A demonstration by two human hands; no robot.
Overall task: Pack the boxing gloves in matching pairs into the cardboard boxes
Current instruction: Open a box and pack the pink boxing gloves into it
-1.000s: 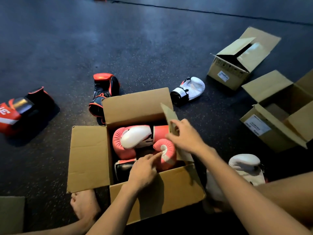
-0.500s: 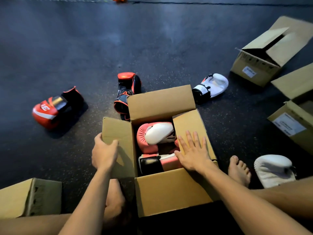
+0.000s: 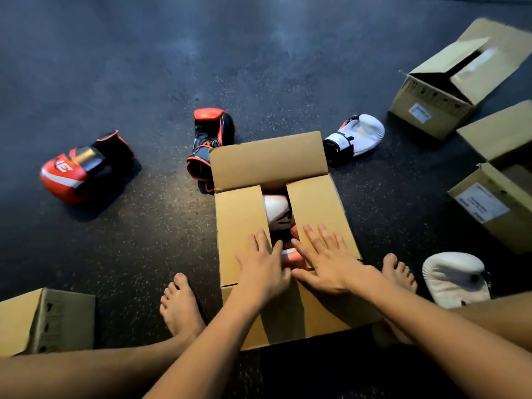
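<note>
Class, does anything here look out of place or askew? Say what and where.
Four gloves lie loose. The far white glove sits behind the middle box, the near white glove by the right foot: a split pair. The left red glove and middle red glove lie apart too.

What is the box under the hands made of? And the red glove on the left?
The box looks like plain matte brown cardboard, creased at its folds. The red glove looks like smooth, glossy leather or fake leather; light glints off it.

Left hand [image 3: 263,266] and right hand [image 3: 325,262] side by side, palms down, fingers straight.
</note>
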